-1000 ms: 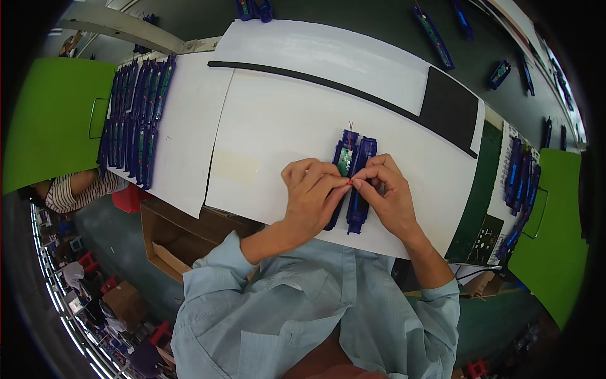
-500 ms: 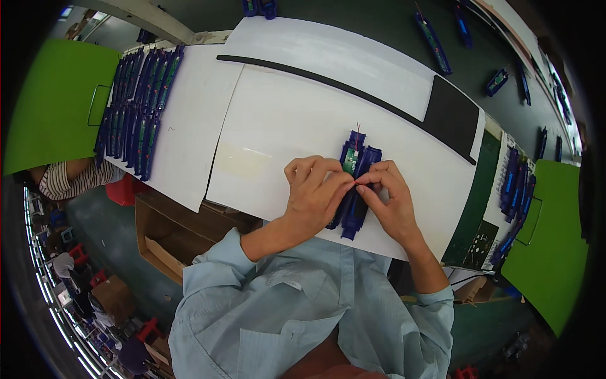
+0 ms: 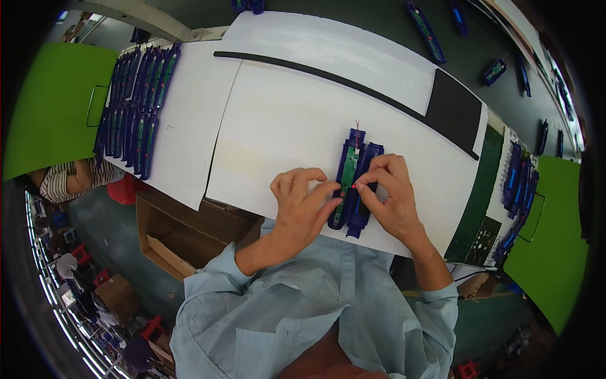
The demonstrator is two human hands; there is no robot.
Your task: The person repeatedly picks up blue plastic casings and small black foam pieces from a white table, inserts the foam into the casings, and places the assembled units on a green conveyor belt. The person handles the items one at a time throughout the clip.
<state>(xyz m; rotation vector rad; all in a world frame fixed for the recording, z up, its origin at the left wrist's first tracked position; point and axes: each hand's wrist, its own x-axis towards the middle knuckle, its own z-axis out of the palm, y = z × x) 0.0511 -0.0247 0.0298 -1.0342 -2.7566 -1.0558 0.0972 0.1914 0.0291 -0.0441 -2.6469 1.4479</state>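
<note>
Two long blue plastic housing halves lie side by side on the white work surface in front of me. The left half (image 3: 341,211) holds a narrow green circuit board (image 3: 348,165), with thin reddish wires (image 3: 357,125) sticking out at its far end. Against it lies the right half (image 3: 358,218), partly covered by my fingers. My left hand (image 3: 304,205) is at the board's left edge, thumb and forefinger apart with nothing seen between them. My right hand (image 3: 390,194) pinches a tiny red piece (image 3: 354,186) over the board; its exact kind is too small to tell.
Rows of similar blue housings with boards (image 3: 136,114) stand at the left, beside a green panel (image 3: 57,107). More blue housings (image 3: 517,189) lie at the right. A black strip (image 3: 328,77) crosses the far side; an open cardboard box (image 3: 164,234) sits below left. Another person's striped sleeve (image 3: 57,183) shows.
My left hand has drawn back to the left and its fingers have parted, uncovering more of the board. My right hand stays near the same spot, with the red piece now showing at its fingertips.
</note>
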